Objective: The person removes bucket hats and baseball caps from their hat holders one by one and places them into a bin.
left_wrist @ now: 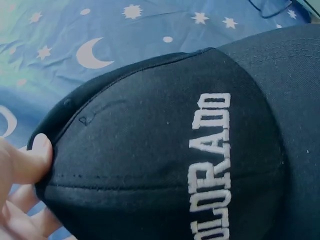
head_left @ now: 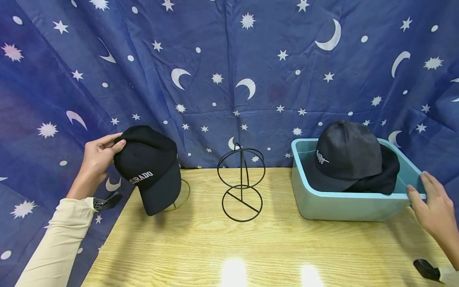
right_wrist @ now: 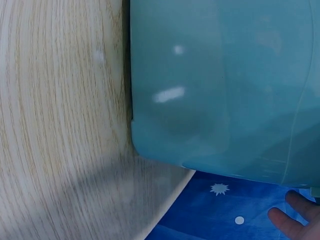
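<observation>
A black baseball cap [head_left: 143, 155] with white block lettering sits tilted over a gold wire stand [head_left: 187, 195] at the table's left, its brim pointing down and forward. My left hand [head_left: 98, 157] pinches the cap's crown between thumb and fingers; in the left wrist view the thumb [left_wrist: 42, 150] presses on the black fabric near the lettering. At the far right, my right hand [head_left: 432, 203] holds the rim of a light blue bin [head_left: 344, 207], thumb over the near corner. Inside the bin lies a dark grey cap [head_left: 348, 151] with a small white script mark, on top of another black cap [head_left: 391, 169].
A bare black wire stand [head_left: 241, 187] of two rings stands mid-table, between the cap and the bin. The wooden table [head_left: 201, 247] ends at a slanted left edge. Behind hangs a blue curtain [head_left: 215, 52] with moons and stars.
</observation>
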Demonstrator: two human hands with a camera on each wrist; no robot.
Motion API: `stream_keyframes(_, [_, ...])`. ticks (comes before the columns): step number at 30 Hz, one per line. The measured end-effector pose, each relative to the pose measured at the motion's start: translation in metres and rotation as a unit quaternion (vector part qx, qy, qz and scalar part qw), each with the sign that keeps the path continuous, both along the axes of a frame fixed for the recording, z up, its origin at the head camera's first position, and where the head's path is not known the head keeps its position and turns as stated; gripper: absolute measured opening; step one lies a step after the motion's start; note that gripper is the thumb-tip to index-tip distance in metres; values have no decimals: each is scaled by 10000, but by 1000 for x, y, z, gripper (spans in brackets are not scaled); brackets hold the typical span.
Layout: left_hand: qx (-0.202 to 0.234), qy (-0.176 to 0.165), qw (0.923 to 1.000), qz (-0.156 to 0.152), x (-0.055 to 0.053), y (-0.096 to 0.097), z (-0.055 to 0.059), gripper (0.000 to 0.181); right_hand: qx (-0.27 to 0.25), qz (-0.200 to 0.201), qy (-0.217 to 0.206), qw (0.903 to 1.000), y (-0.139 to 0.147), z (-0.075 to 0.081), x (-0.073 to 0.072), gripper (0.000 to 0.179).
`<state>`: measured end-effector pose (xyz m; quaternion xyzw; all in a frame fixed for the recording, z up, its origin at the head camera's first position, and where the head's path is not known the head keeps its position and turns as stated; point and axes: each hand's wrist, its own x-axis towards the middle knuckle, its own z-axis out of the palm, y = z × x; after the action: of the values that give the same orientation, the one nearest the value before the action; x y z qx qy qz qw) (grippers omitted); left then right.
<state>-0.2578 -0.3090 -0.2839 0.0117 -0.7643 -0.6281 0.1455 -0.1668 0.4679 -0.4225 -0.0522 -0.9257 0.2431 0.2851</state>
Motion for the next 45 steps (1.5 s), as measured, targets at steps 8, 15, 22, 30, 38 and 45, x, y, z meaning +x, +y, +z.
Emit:
stream_keyframes(8, [600, 145, 9981, -81, 12, -17, 2, 35, 4, 70, 64, 10000, 0, 2, -3, 60])
stream_keyframes(15, [353, 408, 9979, 347, 21, -18, -4, 39, 21, -107, -186, 9998, -5, 2, -2, 61])
stream_keyframes(22, [1194, 691, 9876, 751, 29, -16, -24, 39, 0, -65, -23, 10000, -4, 6, -3, 60])
stream_keyframes(30, [1287, 812, 9805, 1246, 41, -18, -30, 37, 6, -70, -180, 9998, -6, 4, -3, 61])
stream_keyframes(38, [-64, 954, 9803, 1727, 57, -15, -19, 33, -51, -8, -8, 10000, -3, 2, 0, 60])
stream_keyframes(45, [-1933, 1365, 9551, 1780, 71, -4, -7, 29, 14, -22, -133, 9999, 1, 1, 0, 62])
